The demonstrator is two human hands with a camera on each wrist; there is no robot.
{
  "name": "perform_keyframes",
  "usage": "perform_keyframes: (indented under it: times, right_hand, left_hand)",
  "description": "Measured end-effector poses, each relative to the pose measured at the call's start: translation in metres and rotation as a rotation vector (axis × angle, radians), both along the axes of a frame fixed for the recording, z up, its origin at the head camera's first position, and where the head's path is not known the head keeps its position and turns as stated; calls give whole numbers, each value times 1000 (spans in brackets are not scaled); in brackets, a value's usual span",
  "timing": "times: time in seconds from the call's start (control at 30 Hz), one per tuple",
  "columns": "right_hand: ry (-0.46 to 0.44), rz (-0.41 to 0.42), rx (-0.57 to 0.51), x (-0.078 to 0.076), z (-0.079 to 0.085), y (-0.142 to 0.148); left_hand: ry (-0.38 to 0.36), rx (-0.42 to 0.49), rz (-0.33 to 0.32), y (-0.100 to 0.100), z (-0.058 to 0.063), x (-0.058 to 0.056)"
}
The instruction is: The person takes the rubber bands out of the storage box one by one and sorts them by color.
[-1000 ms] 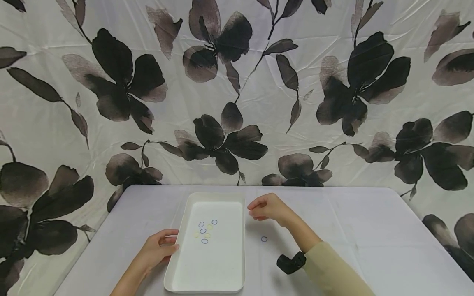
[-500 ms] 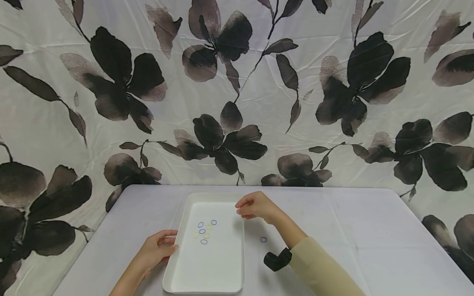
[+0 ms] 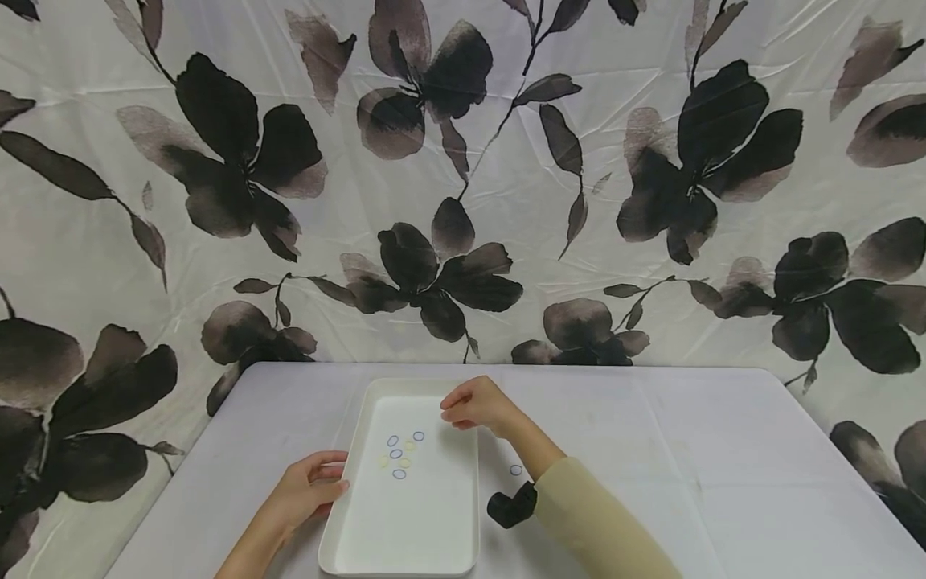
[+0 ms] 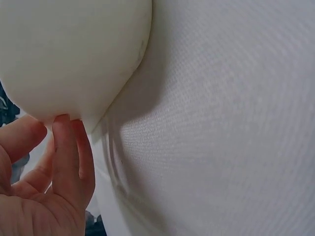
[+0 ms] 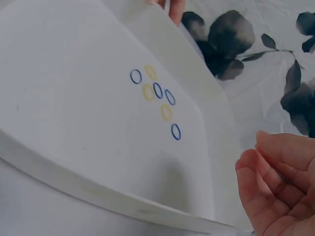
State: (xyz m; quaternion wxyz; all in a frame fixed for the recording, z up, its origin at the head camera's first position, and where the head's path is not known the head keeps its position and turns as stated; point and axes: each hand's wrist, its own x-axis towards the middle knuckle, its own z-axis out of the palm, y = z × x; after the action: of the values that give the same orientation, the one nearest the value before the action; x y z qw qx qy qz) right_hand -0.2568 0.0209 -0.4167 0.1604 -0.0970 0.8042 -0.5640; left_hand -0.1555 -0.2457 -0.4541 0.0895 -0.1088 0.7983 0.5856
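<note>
A shallow white tray (image 3: 434, 523) lies on the table, holding several thin blue rings (image 5: 175, 132) and three yellow rings (image 5: 167, 112), grouped toward its far half. My left hand (image 3: 307, 486) touches the tray's left side with thumb and fingertips, close up in the left wrist view, where the fingers (image 4: 66, 157) meet the rim. Over the tray's far right corner hovers my right hand (image 3: 479, 404), fingers bent toward the thumb. Cannot tell whether anything small is between its fingertips. One more blue ring (image 3: 516, 470) rests on the table right of the tray.
A white cloth covers the table (image 3: 687, 482). Behind its far edge hangs a pale curtain (image 3: 463, 177) with dark flowers. A black device (image 3: 512, 507) sits at my right wrist, beside the tray's right rim.
My right hand has moved left, from beside the tray's right edge to over its far right corner. The left hand and the rings look unmoved.
</note>
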Motion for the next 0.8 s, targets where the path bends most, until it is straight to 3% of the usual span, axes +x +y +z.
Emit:
perform_keyframes:
  times: [0.23,0.5,0.8]
  right_hand:
    - [51,-46,22,0,-11,-17]
    - [79,-41,30,0,-20,-28]
    - [115,-46,109,-1,-31,-33]
  left_hand:
    - [6,3,0,0,0,-1]
    - [10,10,12,3,0,-2]
    - [7,16,26,7,2,-3]
